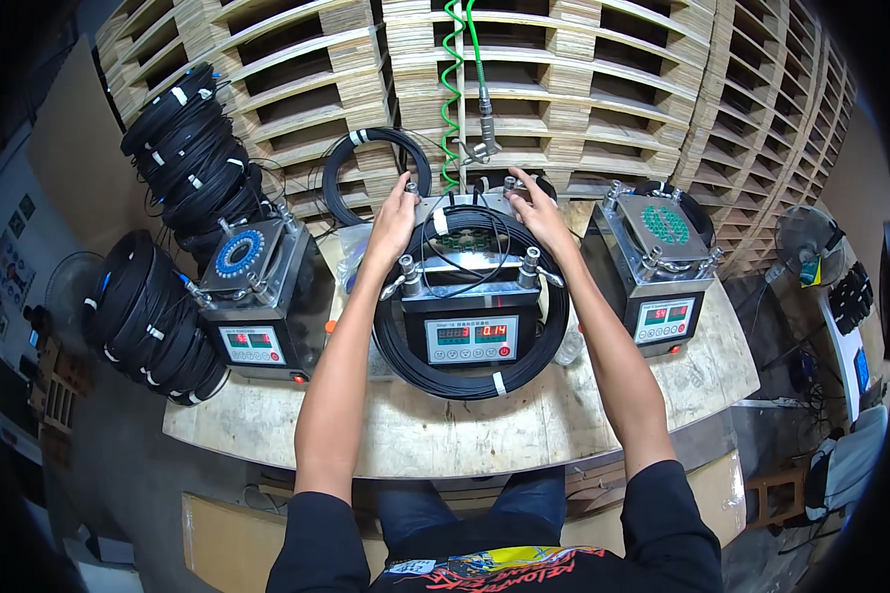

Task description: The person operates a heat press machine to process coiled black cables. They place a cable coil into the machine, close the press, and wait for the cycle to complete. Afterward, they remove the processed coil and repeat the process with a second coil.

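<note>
The left grip [397, 219] is at the left rear knob [412, 188] of the middle machine [473, 339], and the right grip [538, 212] is at the right rear knob [510, 184]; the fingers show too small to tell whether either is closed on its knob. The machine stands on the desk [445, 435] between the forearms. A black cable coil [443, 383] rings its display panel, nearer the body than both grips.

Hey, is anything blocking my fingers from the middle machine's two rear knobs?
Nothing visible: left fingers are at the left rear knob, right fingers at the right rear knob. The black cable coil lies nearer you.
</note>
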The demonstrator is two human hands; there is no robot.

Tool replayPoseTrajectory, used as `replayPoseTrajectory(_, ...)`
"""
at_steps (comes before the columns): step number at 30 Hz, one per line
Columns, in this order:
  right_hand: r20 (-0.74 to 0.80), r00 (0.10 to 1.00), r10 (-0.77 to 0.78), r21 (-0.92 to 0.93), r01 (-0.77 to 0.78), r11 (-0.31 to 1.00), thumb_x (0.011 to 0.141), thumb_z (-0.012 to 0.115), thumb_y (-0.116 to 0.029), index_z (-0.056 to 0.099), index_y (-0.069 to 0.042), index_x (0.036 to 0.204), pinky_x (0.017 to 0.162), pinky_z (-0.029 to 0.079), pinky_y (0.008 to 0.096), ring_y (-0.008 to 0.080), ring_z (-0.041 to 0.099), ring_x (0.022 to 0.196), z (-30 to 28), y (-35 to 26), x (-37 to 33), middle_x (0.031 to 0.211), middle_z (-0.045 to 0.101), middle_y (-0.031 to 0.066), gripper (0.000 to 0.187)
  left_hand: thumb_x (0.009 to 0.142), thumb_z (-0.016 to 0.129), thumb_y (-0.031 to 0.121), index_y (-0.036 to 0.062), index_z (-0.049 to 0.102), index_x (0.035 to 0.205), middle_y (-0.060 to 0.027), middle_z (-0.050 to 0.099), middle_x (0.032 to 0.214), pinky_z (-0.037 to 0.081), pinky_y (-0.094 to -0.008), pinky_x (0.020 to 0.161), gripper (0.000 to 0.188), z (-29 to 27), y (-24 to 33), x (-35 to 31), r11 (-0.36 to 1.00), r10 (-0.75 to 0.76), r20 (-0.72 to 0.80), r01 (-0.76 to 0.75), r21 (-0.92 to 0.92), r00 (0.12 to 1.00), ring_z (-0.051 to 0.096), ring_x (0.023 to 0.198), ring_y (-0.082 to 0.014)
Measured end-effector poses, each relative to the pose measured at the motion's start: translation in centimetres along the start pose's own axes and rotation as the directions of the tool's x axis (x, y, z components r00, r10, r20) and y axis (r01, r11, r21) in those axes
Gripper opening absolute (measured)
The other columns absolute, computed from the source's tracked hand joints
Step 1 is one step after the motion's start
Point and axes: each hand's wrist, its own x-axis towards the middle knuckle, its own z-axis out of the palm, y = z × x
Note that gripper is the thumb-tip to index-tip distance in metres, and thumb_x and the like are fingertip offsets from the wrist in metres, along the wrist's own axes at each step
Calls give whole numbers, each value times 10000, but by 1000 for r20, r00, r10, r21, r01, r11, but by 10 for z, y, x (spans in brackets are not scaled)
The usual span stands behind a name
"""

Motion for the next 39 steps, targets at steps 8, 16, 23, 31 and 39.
replayPoseTrajectory(8, 63, 990, -126, -132, 134, 982, 826, 570, 89, 414, -186, 1541, 848, 519, 308, 179, 639, 908, -1, -4, 12, 1097, 685, 133, 781, 892, 603, 238, 81, 440, 1510, -158, 734, 1168, 489, -359, 1001, 659, -1, -6, 16, 950, -82, -41, 90, 299, 996, 689, 1122, -279)
replayPoseTrajectory(16, -54, 998, -35, -174, 25, 984, 929, 547, 4, 432, -154, 1518, 952, 508, 368, 249, 696, 1077, 5, -20, 5, 1187, 681, 200, 621, 880, 629, 280, 89, 455, 1503, -219, 726, 1127, 499, -395, 980, 674, -1, 16, 1, 994, -20, -85, 28, 102, 996, 696, 1080, -336)
replayPoseTrajectory(23, -75, 989, -127, -183, 112, 977, 960, 541, -64, 481, -131, 1467, 912, 518, 388, 307, 690, 1014, 8, -13, 5, 1142, 675, 207, 515, 961, 545, 388, 32, 496, 1455, -213, 726, 1084, 490, -415, 966, 610, 2, -1, 8, 998, -34, -109, 40, 46, 993, 688, 1055, -354)
replayPoseTrajectory(31, -8, 998, -60, -130, 58, 990, 982, 521, -27, 489, -57, 1453, 766, 524, 302, 164, 640, 856, 7, -11, 4, 1118, 693, 144, 472, 1003, 376, 653, 52, 506, 1454, -276, 632, 1298, 403, -446, 1096, 763, 0, 12, 0, 991, -113, -101, 120, 59, 988, 564, 1272, -431)
replayPoseTrajectory(39, -87, 996, -23, -82, 15, 997, 1067, 472, -418, 555, -50, 1396, 765, 471, 319, 196, 572, 843, 9, -8, 8, 1078, 681, 147, 501, 1004, 440, 612, 52, 490, 1469, -311, 645, 1246, 444, -433, 1052, 730, 1, 20, -1, 998, -45, -83, 48, 35, 996, 607, 1220, -429)
